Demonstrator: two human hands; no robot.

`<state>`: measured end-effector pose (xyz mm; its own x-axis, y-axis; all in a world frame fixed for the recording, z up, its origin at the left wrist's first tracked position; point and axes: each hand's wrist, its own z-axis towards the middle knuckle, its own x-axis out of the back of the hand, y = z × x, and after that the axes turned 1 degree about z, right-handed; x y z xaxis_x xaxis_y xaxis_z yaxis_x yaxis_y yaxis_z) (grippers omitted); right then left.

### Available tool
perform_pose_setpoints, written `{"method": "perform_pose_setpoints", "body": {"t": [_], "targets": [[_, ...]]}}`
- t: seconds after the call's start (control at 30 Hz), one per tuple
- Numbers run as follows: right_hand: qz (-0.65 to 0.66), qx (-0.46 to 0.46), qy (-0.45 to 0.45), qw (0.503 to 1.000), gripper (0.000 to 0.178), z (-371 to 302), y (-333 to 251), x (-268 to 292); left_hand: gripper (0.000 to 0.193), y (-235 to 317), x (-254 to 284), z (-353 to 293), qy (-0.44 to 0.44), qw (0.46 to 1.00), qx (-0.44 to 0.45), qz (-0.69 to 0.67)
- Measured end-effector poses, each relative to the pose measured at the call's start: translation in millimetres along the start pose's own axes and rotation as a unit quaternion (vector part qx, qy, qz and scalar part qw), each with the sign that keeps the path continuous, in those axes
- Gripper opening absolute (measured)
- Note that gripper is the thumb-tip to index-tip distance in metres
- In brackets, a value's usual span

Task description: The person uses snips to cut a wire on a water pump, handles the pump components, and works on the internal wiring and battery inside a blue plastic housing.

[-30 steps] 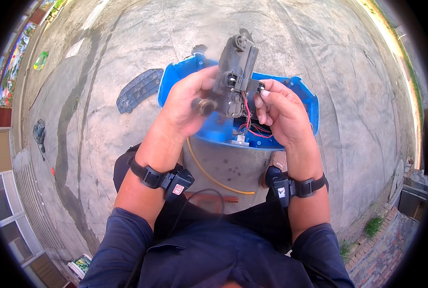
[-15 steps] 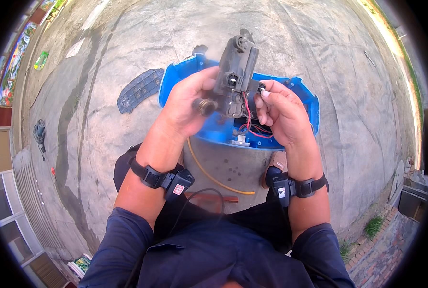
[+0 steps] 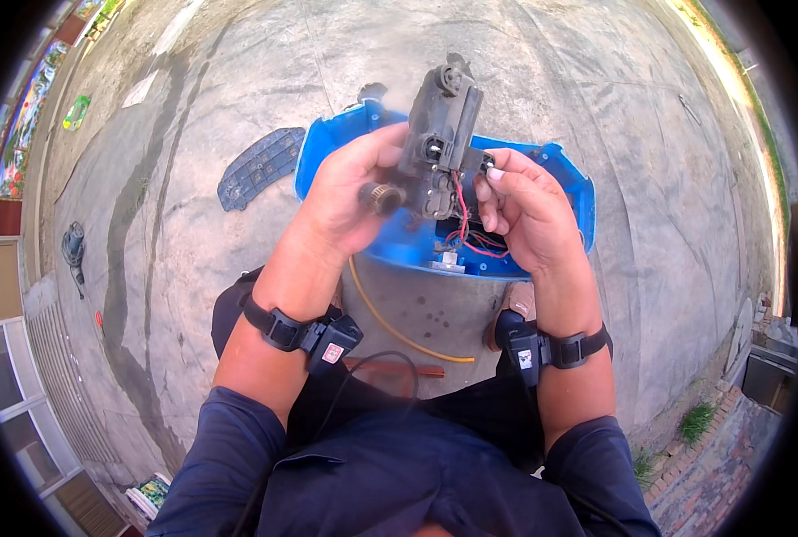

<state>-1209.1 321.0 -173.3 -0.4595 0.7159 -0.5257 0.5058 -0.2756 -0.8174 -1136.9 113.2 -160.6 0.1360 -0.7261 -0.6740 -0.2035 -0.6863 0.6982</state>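
A dark, dusty pump-like unit (image 3: 444, 134) is held up in front of me, tilted slightly. My left hand (image 3: 350, 183) is closed around its left side, the fingertips hidden behind it. Beside that palm a round ribbed brass-coloured fitting (image 3: 382, 199) sticks out. At the unit's right side, my right hand (image 3: 531, 199) pinches a small black part (image 3: 486, 164) between thumb and fingers. Red wires (image 3: 462, 208) run from the unit down into the open blue plastic housing (image 3: 327, 152) below. Inside that housing lie more wires and a small whitish metal block (image 3: 448, 262).
A dark ribbed plastic panel (image 3: 260, 170) lies left of the housing. On the floor sheet farther left is a power tool (image 3: 74, 255). A yellow hose (image 3: 390, 331) curves between my feet, near a reddish bar (image 3: 399, 368). Brick edging (image 3: 703, 447) runs at the lower right.
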Motion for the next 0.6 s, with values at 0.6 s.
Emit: {"method": "perform_pose_setpoints", "body": {"t": [0.6], "targets": [[-0.003,0.000,0.001,1.000,0.019,0.3,0.0,-0.9,0.050,1.4,6.9,0.6,-0.033,0.999,-0.001,-0.016]]}}
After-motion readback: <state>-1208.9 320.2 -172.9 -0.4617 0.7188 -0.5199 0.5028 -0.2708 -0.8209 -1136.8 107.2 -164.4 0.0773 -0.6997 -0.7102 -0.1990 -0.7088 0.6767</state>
